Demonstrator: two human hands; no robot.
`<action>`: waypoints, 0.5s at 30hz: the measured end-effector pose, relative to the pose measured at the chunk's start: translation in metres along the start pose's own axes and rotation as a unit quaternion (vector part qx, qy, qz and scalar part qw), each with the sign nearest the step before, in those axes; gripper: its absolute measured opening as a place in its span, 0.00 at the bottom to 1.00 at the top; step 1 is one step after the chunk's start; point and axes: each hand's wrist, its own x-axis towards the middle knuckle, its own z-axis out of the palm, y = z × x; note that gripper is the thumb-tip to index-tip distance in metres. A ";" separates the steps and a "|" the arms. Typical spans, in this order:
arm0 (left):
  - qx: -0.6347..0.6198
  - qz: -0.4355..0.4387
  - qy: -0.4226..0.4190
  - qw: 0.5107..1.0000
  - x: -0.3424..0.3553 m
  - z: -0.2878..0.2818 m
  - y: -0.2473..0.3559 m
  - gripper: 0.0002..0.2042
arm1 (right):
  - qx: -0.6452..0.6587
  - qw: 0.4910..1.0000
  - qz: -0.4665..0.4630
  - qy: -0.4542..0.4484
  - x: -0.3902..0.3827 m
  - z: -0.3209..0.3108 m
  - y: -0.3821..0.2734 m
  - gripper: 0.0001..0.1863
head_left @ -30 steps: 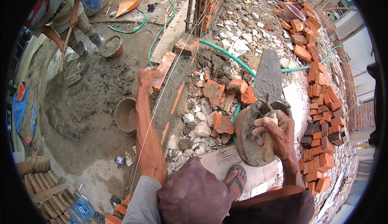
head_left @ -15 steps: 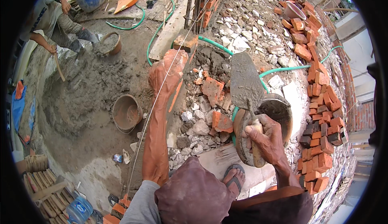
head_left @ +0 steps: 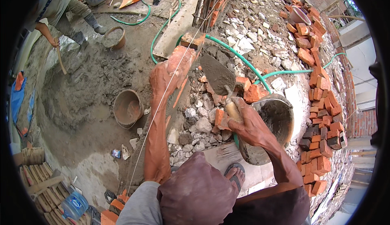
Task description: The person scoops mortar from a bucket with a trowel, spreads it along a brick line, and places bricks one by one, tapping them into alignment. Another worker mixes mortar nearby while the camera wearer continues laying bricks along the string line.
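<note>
My left hand (head_left: 162,77) is closed round an orange brick (head_left: 181,59) on top of the low brick wall, near the brick (head_left: 192,38) at its far end. A taut string (head_left: 156,109) runs along the wall, passing over the held brick in this view. In my right hand (head_left: 248,121) is a trowel, gripped by its wooden handle (head_left: 233,110). The trowel's grey blade (head_left: 219,75) points toward the wall, smeared with mortar, and is apart from the held brick. Below my right forearm stands a bucket (head_left: 280,117) with grey mortar on its inside.
Rubble and broken bricks (head_left: 203,124) lie right of the wall, crossed by a green hose (head_left: 243,58). Stacked bricks (head_left: 321,131) line the right side. An empty-looking bucket (head_left: 127,108) stands left, near wet mortar (head_left: 77,91). A co-worker (head_left: 61,14) holds a wooden handle at upper left.
My right hand has moved left and up, bringing the trowel from above the mortar bucket toward the wall. The blade has turned leftward. My left hand stays at the brick, which shows more fully.
</note>
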 end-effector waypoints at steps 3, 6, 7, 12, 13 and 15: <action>-0.029 -0.002 -0.008 1.000 -0.004 0.001 -0.002 0.23 | -0.078 0.996 -0.023 0.022 0.016 0.013 0.001 0.22; -0.023 0.021 0.026 0.999 -0.008 0.003 0.001 0.23 | -0.142 0.982 -0.090 0.091 0.030 0.027 -0.002 0.24; -0.026 0.015 0.027 0.999 -0.009 0.003 0.002 0.23 | -0.159 0.975 -0.106 0.113 0.034 0.030 -0.003 0.25; -0.027 0.004 0.029 0.999 -0.010 0.004 0.001 0.23 | -0.275 0.955 -0.098 0.048 0.050 0.038 -0.008 0.24; -0.020 0.003 0.023 1.000 -0.010 0.004 0.000 0.23 | -0.277 0.955 -0.099 0.042 0.051 0.039 -0.008 0.24; -0.015 0.011 0.024 1.000 -0.009 0.007 0.000 0.23 | -0.289 0.951 -0.105 0.022 0.052 0.041 -0.007 0.24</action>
